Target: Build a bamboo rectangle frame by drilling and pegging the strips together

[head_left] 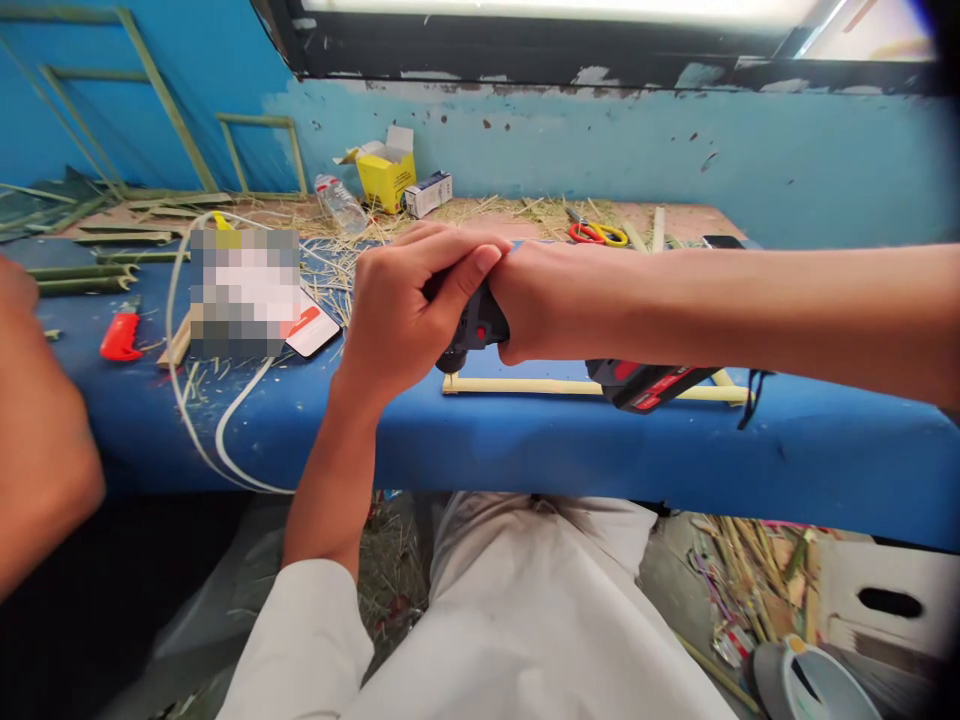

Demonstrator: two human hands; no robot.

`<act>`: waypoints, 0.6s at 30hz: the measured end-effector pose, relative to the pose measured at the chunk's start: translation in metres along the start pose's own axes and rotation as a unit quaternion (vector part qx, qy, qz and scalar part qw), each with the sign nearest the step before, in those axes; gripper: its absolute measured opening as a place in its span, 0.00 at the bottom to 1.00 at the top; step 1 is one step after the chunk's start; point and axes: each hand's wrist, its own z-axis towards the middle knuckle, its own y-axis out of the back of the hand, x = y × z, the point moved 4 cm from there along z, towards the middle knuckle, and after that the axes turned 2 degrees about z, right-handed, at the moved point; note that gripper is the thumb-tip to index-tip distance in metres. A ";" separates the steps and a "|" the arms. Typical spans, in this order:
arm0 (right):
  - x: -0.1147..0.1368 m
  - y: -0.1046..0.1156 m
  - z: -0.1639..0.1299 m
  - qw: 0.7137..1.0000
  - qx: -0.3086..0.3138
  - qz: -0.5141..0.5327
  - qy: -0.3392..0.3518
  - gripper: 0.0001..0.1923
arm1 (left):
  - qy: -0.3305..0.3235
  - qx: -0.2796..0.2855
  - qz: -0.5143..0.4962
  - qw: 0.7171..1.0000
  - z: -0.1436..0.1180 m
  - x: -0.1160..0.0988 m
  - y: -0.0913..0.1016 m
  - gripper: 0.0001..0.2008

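Note:
A dark grey cordless drill (484,322) is held upside-on-end, its chuck pointing down at the left end of a pale bamboo strip (536,386). My right hand (544,295) is wrapped round its grip, and the battery pack with red markings sticks out to the right below my forearm. My left hand (416,300) is closed over the back of the drill body, thumb towards my right hand. The strip lies on the blue table top (525,450) near its front edge. Another bamboo piece meets its right end. The tip of the bit is too small to make out.
Another person's arm (45,440) reaches in at the left. Behind lie a phone (315,325), a white cable (174,340), a red-handled tool (120,335), scissors (598,234), a plastic bottle (341,205) and a yellow box (388,175). Bamboo frames (259,120) lean on the wall.

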 end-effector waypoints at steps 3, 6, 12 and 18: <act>-0.002 0.001 0.001 1.000 -0.025 -0.012 -0.013 0.32 | -0.005 0.006 0.018 1.000 -0.001 0.003 -0.003 0.15; -0.003 0.000 0.000 0.999 -0.028 -0.021 -0.021 0.27 | -0.011 0.009 0.039 0.999 -0.003 0.001 -0.001 0.16; -0.003 0.000 0.001 0.998 -0.051 -0.021 -0.002 0.25 | -0.016 0.047 0.057 0.997 0.000 -0.004 0.006 0.17; -0.003 0.000 0.002 0.999 -0.039 -0.002 -0.004 0.22 | 0.001 0.064 0.047 0.997 0.004 -0.003 0.004 0.15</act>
